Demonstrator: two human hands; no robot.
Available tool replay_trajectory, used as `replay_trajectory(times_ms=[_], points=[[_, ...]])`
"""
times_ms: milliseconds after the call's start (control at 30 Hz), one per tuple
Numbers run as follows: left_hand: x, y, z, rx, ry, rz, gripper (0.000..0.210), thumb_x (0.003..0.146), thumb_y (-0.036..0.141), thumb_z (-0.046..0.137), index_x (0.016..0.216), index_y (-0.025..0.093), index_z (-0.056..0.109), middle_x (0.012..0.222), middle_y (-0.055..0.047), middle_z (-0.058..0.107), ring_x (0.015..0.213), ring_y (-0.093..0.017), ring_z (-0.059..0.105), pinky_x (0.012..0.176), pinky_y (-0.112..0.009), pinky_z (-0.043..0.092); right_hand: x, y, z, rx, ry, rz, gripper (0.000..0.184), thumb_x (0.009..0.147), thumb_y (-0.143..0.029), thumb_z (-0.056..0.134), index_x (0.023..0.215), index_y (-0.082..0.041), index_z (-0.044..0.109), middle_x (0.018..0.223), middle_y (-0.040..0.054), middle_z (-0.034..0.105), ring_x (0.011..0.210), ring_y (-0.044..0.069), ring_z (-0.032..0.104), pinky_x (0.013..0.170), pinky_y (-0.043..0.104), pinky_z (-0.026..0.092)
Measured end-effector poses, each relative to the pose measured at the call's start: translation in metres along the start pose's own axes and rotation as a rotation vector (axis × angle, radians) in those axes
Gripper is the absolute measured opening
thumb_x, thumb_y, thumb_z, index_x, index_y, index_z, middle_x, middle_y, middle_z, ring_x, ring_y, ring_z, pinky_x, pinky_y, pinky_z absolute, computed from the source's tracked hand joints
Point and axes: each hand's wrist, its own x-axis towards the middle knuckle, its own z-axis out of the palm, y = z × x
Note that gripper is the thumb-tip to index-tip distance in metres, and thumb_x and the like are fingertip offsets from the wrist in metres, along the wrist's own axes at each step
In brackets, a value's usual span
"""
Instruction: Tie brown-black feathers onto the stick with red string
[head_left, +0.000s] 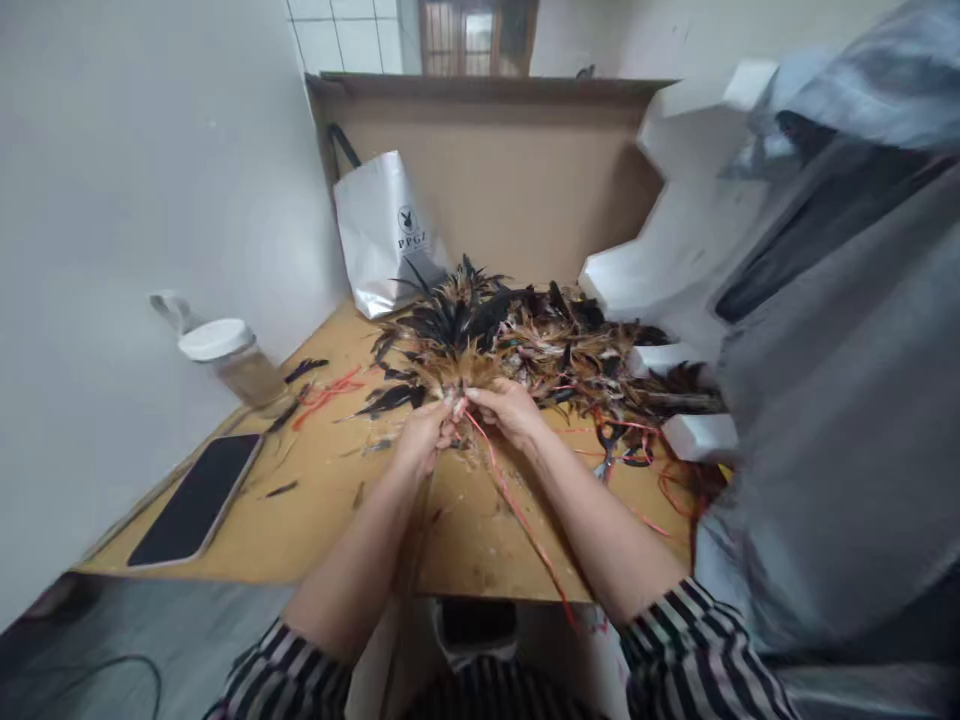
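Note:
Near the middle of the table, my left hand (430,430) and my right hand (510,408) meet with their fingers pinched at the base of a feather bunch (461,372). The bunch has brown tips fanned out on the far side of my fingers. My left hand grips its base. A red string (506,490) runs from my right fingers down over the table's front edge. A big pile of brown and black feathers (555,335) lies just behind and to the right. Exactly how the string passes around the base is hidden by my fingers.
Scissors (611,440) lie at right among loose red strings. On the left are a phone (196,500), a lidded jar (244,365) and red string scraps (326,395). A silver bag (386,235) stands behind. White foam pieces (701,438) and grey cloth (840,400) border the right side.

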Motion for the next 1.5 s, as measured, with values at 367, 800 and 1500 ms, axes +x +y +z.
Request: replay_trajectory(times_ms=[367, 800, 1500], points=[[-0.006, 0.003, 0.006, 0.021, 0.026, 0.010, 0.026, 0.062, 0.033, 0.069, 0.063, 0.011, 0.054, 0.055, 0.000, 0.051, 0.038, -0.002, 0.032, 0.034, -0.015, 0.012, 0.007, 0.023, 0.004, -0.009, 0.083, 0.027, 0.035, 0.046, -0.037, 0.081, 0.065, -0.014, 0.061, 0.061, -0.0004, 0.064, 0.053, 0.011, 0.055, 0.055, 0.025, 0.042], [-0.012, 0.004, 0.009, 0.104, -0.036, 0.090, 0.023, 0.056, 0.027, 0.070, 0.062, 0.012, 0.053, 0.050, 0.005, 0.043, 0.038, -0.001, 0.024, 0.038, -0.017, 0.011, 0.000, 0.019, 0.002, 0.025, 0.167, 0.095, 0.039, 0.050, -0.040, 0.079, 0.067, -0.017, 0.052, 0.056, -0.0039, 0.057, 0.051, 0.009, 0.051, 0.051, 0.021, 0.040], [0.006, -0.011, -0.008, 0.426, -0.036, 0.348, 0.020, 0.067, 0.035, 0.062, 0.067, 0.015, 0.059, 0.057, 0.000, 0.056, 0.051, -0.011, 0.046, 0.052, -0.022, 0.037, -0.013, 0.029, 0.008, -0.762, 0.218, -0.267, 0.018, 0.070, -0.025, 0.052, 0.060, -0.016, 0.064, 0.055, -0.0004, 0.061, 0.050, 0.010, 0.048, 0.052, 0.021, 0.036]])
